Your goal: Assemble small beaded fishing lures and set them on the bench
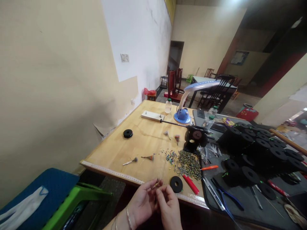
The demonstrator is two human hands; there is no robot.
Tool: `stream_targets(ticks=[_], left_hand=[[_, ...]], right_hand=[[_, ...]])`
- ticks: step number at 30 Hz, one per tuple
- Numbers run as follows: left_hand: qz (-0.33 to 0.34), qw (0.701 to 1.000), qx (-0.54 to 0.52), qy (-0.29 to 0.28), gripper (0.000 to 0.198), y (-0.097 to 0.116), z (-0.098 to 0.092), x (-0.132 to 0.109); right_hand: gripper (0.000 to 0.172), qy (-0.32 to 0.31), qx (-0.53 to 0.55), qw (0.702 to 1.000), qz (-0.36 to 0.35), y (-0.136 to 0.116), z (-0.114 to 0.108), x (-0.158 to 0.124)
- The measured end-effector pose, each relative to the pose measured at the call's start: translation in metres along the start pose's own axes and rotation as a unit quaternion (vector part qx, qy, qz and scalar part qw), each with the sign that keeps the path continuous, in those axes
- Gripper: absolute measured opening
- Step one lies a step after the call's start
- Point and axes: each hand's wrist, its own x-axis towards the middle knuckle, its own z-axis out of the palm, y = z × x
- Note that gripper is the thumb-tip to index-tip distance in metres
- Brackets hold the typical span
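Observation:
At the table's front edge, my left hand is half curled with the palm up, its thumb and fingertips pinched. My right hand meets it, thumb and forefinger pressed together. Something thin and small shows between the fingertips, too small to name. A black foam ring lies just beyond my right hand, with a red stick-like piece to its right. Farther back spread a heap of small black-and-yellow pieces and some tiny multicoloured beads. Two bristle-tipped pieces, one whitish and one orange, lie to their left.
A black clamp-like device with a long rod stands behind the heap, near a blue desk lamp. On the dark mat at right are blue-handled pliers, an orange-handled tool and stacked black foam spools. A green stool stands at left.

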Motion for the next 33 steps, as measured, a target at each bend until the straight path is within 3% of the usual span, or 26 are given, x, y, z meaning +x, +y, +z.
stream_targets(ticks=[33], left_hand=[[-0.012,1.0,0.002,-0.016,0.015,-0.0007,0.0012,-0.0022]], right_hand=[[0.038,0.001,0.005,1.0,-0.002,-0.001,-0.0005,-0.0013]])
